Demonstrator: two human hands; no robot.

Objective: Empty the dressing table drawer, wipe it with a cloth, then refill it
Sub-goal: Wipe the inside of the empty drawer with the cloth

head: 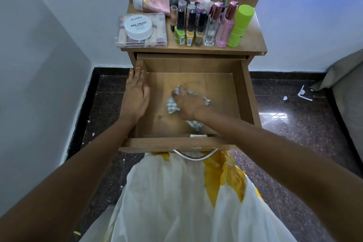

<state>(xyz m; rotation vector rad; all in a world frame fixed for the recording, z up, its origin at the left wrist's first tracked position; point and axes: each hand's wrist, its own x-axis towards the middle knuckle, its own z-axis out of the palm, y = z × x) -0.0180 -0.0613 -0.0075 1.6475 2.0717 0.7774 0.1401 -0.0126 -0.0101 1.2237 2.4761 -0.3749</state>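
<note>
— Where's the cloth (172,104)?
— Inside the drawer (176,142), on its floor, bunched under the right hand (189,105), which grips it. It looks soft and light, best taken as a wad from above.
— And the other?
— The left hand (137,94) lies flat, fingers straight, on the drawer's left wall. Beyond the drawer, glass bottles (211,25) crowd the worktop (254,40); they look fragile, so I'd hold them by the body.

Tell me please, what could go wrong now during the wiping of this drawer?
The drawer is pulled far out; the left hand leaning on its wall and the right hand pressing the cloth could strain it. Shaking might topple the bottles standing close together above.
</note>
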